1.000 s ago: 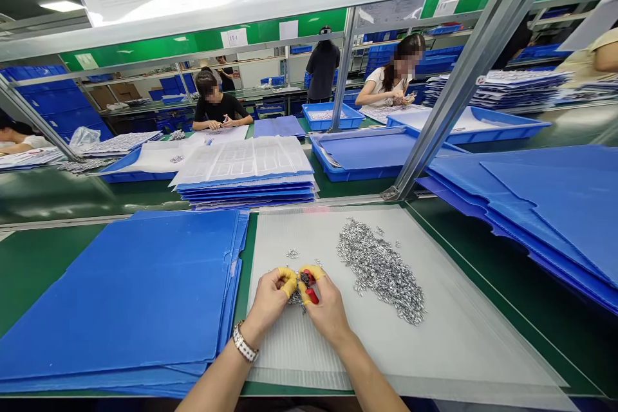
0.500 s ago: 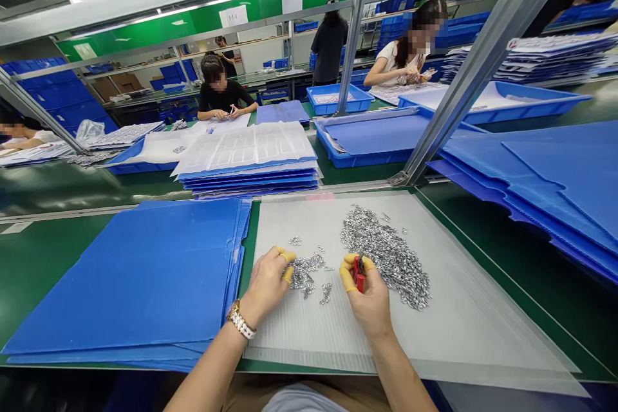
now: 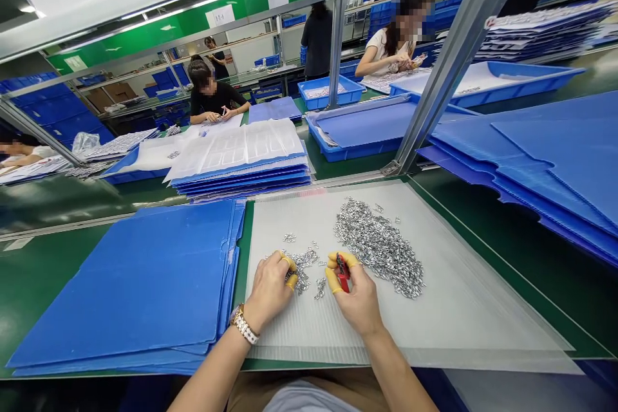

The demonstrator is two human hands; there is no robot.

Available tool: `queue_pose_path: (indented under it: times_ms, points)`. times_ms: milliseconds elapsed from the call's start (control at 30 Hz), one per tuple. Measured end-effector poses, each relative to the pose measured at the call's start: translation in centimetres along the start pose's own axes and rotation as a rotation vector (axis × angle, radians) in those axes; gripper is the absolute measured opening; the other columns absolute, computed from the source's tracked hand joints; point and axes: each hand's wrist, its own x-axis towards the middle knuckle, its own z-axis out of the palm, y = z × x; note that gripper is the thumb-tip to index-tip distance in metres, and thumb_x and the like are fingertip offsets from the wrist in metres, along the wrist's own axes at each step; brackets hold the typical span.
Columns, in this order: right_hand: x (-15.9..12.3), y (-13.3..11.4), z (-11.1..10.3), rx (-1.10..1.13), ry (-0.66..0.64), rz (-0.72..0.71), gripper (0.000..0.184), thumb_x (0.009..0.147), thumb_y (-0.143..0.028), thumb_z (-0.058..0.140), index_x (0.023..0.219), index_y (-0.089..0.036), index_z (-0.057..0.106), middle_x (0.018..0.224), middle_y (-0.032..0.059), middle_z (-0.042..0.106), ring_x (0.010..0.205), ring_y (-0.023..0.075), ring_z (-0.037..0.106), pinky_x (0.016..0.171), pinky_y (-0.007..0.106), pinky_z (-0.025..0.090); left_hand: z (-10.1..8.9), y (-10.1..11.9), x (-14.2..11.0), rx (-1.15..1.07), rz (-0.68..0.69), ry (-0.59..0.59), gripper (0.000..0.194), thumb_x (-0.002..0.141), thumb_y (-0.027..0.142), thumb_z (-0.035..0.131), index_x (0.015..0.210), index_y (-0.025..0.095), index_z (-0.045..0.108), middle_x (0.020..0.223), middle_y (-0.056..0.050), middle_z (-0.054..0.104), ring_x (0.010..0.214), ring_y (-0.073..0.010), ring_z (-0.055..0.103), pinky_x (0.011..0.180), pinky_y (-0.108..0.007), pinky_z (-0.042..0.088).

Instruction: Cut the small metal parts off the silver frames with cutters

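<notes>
My left hand (image 3: pixel 271 290), with yellow finger cots and a watch on the wrist, rests at the small heap of shiny metal pieces (image 3: pixel 304 264). Its thumb and forefinger are apart at the heap's left edge; the other fingers are partly hidden. My right hand (image 3: pixel 357 293), also wearing yellow cots, is closed around red-handled pliers (image 3: pixel 343 273) with dark jaws pointing away from me. Between the hands lies a little cluster of pieces (image 3: pixel 320 288). The large pile of metal pieces (image 3: pixel 379 248) spreads beyond my right hand, on a translucent sheet (image 3: pixel 434 328).
Blue plastic sheets (image 3: pixel 130 277) are stacked at my left, and more blue sheets (image 3: pixel 545 148) lie at the right. A stack of white and blue sheets (image 3: pixel 241 161) stands ahead. A slanted metal post (image 3: pixel 444 71) rises beside it. Co-workers sit across the bench.
The camera view has shifted slightly. My hands have come a little closer together over the sheet. The pliers remain in my right hand.
</notes>
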Motion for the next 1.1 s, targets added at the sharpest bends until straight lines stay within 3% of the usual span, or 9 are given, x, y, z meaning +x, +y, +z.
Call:
queue_pose_path:
  times_ms: [133, 333, 633, 800, 933, 1100]
  points:
    - [-0.2, 0.0, 0.0, -0.006, -0.001, -0.032, 0.025, 0.084, -0.033, 0.057, 0.107, -0.022, 0.055, 0.091, 0.005, 0.067, 0.076, 0.0167, 0.064, 0.07, 0.032, 0.056, 0.1, 0.0, 0.1, -0.129, -0.043, 0.022, 0.015, 0.073, 0.009, 0.055, 0.081, 0.021, 0.06, 0.082, -0.001, 0.06, 0.078, -0.0172, 0.054, 0.073, -0.03, 0.037]
    - [-0.2, 0.1, 0.1, -0.028, -0.006, -0.07, 0.025, 0.085, -0.032, 0.056, 0.109, -0.022, 0.055, 0.093, 0.0056, 0.068, 0.077, 0.0172, 0.065, 0.069, 0.031, 0.057, 0.3, -1.4, 1.2, -0.388, -0.208, 0.058, 0.007, 0.078, 0.024, 0.055, 0.079, 0.018, 0.058, 0.061, 0.003, 0.052, 0.052, -0.0107, 0.043, 0.051, -0.023, 0.032]
    - [-0.2, 0.3, 0.1, -0.068, -0.012, -0.105, 0.026, 0.085, -0.033, 0.056, 0.108, -0.022, 0.056, 0.094, 0.0061, 0.069, 0.077, 0.0181, 0.067, 0.067, 0.031, 0.058, 0.4, -2.5, 1.9, -0.597, -0.295, 0.099, 0.014, 0.074, 0.03, 0.06, 0.077, 0.016, 0.058, 0.064, 0.002, 0.055, 0.054, -0.0092, 0.044, 0.051, -0.021, 0.033]
    - [-0.1, 0.1, 0.2, -0.103, -0.023, -0.119, 0.025, 0.085, -0.032, 0.055, 0.108, -0.022, 0.056, 0.093, 0.0054, 0.068, 0.076, 0.0178, 0.066, 0.067, 0.031, 0.058, 0.5, -2.5, 1.9, -0.552, -0.285, 0.109, 0.013, 0.075, 0.029, 0.058, 0.077, 0.016, 0.059, 0.065, 0.001, 0.058, 0.053, -0.0092, 0.047, 0.05, -0.021, 0.034]
    - [-0.1, 0.1, 0.3, -0.107, -0.022, -0.131, 0.024, 0.086, -0.031, 0.055, 0.108, -0.022, 0.055, 0.093, 0.0053, 0.068, 0.077, 0.0175, 0.066, 0.067, 0.031, 0.058, 0.1, -2.3, 1.6, -0.396, -0.259, 0.106, 0.01, 0.077, 0.024, 0.057, 0.082, 0.017, 0.062, 0.068, 0.0, 0.061, 0.056, -0.0108, 0.05, 0.053, -0.022, 0.035]
    - [-0.1, 0.0, 0.3, -0.132, -0.019, -0.148, 0.024, 0.086, -0.03, 0.054, 0.109, -0.022, 0.055, 0.094, 0.0056, 0.067, 0.077, 0.0176, 0.065, 0.068, 0.032, 0.057, -0.9, -1.1, 1.2, -0.15, -0.163, 0.09, 0.022, 0.076, 0.017, 0.058, 0.096, 0.023, 0.066, 0.083, -0.002, 0.065, 0.082, -0.0191, 0.056, 0.077, -0.032, 0.039]
